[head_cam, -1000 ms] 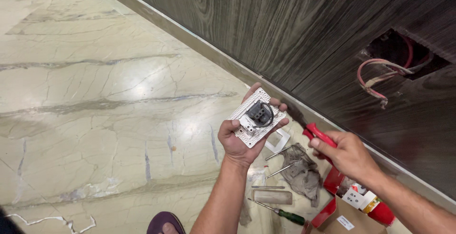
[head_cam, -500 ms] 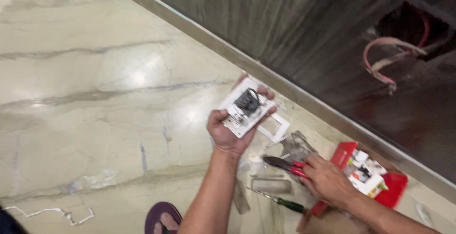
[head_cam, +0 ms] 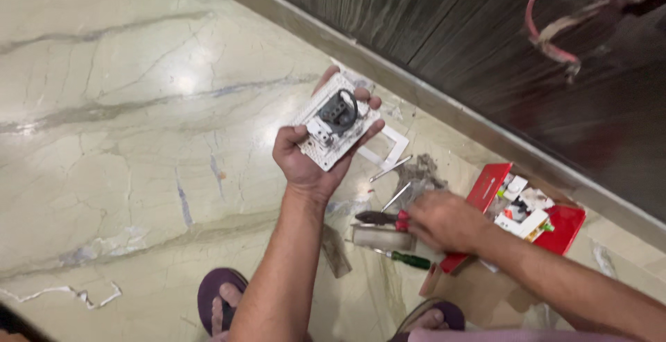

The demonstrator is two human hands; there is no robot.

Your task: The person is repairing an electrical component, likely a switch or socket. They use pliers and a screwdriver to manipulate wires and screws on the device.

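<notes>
Left hand (head_cam: 305, 165) clamped on a white socket plate (head_cam: 336, 121), right hand (head_cam: 444, 220) closed on red-handled pliers (head_cam: 383, 218) at the floor (head_cam: 125, 141); step in hand: tool pickup.

Light: bright, from above — white glare on the shiny floor (head_cam: 182, 82).
Wall (head_cam: 485, 44): dark.
Blur: right hand (head_cam: 444, 220) a bit soft.

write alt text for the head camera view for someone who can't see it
A person's left hand holds up a white socket plate, back side showing, above a marble floor. Their right hand grips red-handled pliers low over the floor, near a green screwdriver, an open red box of small parts and a dark wood-grain wall.
</notes>
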